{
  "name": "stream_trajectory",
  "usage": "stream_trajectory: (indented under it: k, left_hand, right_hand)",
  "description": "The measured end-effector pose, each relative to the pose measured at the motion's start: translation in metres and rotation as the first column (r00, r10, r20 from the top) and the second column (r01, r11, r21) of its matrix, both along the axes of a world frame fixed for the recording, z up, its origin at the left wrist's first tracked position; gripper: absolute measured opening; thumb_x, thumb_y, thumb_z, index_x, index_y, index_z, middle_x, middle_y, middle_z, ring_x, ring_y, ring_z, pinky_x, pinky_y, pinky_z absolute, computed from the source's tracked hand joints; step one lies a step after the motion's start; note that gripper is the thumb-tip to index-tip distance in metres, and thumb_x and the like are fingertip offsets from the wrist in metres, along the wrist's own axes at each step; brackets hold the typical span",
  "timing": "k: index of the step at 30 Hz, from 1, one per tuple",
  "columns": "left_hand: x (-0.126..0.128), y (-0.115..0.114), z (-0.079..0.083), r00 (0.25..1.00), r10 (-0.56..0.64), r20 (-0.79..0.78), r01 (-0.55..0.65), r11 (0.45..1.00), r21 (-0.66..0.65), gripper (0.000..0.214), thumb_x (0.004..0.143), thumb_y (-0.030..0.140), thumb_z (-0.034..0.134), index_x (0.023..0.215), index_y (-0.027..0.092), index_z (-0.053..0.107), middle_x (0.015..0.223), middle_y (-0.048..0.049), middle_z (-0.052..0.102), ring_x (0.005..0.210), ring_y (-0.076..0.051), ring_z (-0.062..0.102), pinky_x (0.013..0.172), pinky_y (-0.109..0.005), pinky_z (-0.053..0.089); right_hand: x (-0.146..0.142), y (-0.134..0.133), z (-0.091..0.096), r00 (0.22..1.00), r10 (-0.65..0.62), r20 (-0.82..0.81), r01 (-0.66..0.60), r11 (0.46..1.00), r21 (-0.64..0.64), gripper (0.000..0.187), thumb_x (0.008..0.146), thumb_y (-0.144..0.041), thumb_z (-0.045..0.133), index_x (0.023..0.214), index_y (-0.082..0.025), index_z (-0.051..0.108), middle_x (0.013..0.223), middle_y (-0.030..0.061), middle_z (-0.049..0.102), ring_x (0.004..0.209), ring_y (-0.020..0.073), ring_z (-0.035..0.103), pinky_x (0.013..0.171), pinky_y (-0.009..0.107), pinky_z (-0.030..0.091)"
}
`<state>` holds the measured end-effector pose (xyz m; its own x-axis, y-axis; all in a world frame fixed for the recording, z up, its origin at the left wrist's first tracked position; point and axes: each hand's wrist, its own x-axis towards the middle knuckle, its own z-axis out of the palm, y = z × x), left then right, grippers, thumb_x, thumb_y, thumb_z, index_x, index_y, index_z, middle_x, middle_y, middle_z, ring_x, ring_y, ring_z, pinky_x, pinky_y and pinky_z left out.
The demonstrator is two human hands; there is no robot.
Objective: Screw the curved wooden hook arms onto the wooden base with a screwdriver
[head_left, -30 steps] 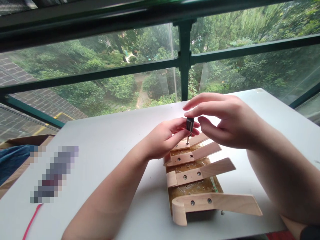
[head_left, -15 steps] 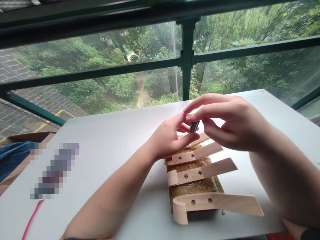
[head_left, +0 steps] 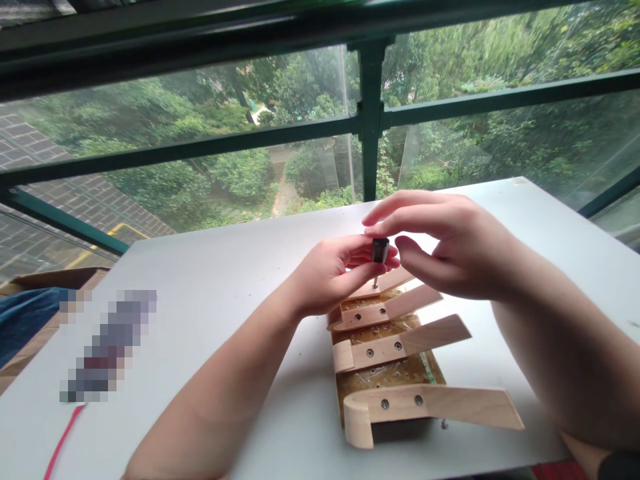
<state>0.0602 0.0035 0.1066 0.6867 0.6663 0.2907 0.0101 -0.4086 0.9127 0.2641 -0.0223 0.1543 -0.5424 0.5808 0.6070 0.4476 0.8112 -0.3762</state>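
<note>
A short black-handled screwdriver stands nearly upright, its thin metal shaft pointing down at the far wooden strip. My left hand is closed around the handle, thumb in front and fingers behind. Just over the handle's top is my right hand, its thumb and fingers parted; whether a fingertip touches the handle I cannot tell. Below lies a brown board bearing several pale wooden strips with curled left ends. The nearest wooden strip and the one behind it each show two screws.
The board rests on a white table. At the left are a pixelated object and a red cord. Beyond the table's left edge, blue cloth lies in a cardboard box. Green-framed windows border the far side.
The screwdriver handle has turned and stands straighter, and its shaft now shows. My right thumb and fingers have shifted slightly left above it. My left hand stays around the handle.
</note>
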Motion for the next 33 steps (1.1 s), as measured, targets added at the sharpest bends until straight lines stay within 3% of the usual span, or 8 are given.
stream_trajectory:
  k: [5,14,23,33]
  left_hand:
    - [0.001,0.0013,-0.0029,0.997,-0.002,-0.077,0.007,0.997,0.071,0.029,0.092,0.032,0.058,0.113,0.014,0.064,0.106,-0.0104,0.071,0.097,-0.021,0.069,0.086,-0.032,0.056]
    - [0.0051,-0.0021,-0.0021,0.971,0.197,-0.135,-0.178,0.974,0.138,0.035,0.083,0.043,0.068,0.103,0.016,0.06,0.09,-0.0048,0.069,0.079,-0.017,0.066,0.071,-0.029,0.054]
    - [0.0012,0.0013,0.0023,0.985,0.031,-0.171,-0.018,0.997,0.078,0.021,0.088,0.037,0.063,0.091,0.016,0.064,0.087,-0.0028,0.071,0.08,-0.017,0.067,0.07,-0.026,0.052]
    - [0.0015,-0.0006,0.0033,0.965,0.076,-0.252,-0.038,0.988,0.152,0.024,0.093,0.039,0.055,0.095,0.018,0.066,0.091,-0.0028,0.074,0.085,-0.018,0.068,0.078,-0.029,0.052]
  right_hand:
    - [0.0004,0.0014,0.0002,1.0,-0.012,0.013,0.012,1.0,-0.011,0.028,0.075,-0.006,0.055,0.096,-0.019,0.069,0.106,0.0072,0.069,0.093,0.0183,0.065,0.081,0.033,0.052]
    - [-0.0043,0.0002,-0.0011,1.0,0.01,0.019,-0.01,1.0,-0.024,0.034,0.074,-0.004,0.052,0.098,-0.022,0.067,0.102,0.0055,0.069,0.09,0.0179,0.064,0.081,0.033,0.052]
    - [-0.0092,-0.0025,-0.0028,0.999,0.012,-0.035,-0.014,0.999,-0.046,0.029,0.074,-0.003,0.053,0.091,-0.021,0.067,0.097,0.0048,0.07,0.088,0.0175,0.064,0.079,0.032,0.052]
    - [-0.0049,0.0026,-0.005,1.0,0.016,-0.024,-0.012,0.991,0.133,0.021,0.08,-0.01,0.057,0.095,-0.018,0.069,0.101,0.0077,0.07,0.087,0.0156,0.064,0.076,0.031,0.053]
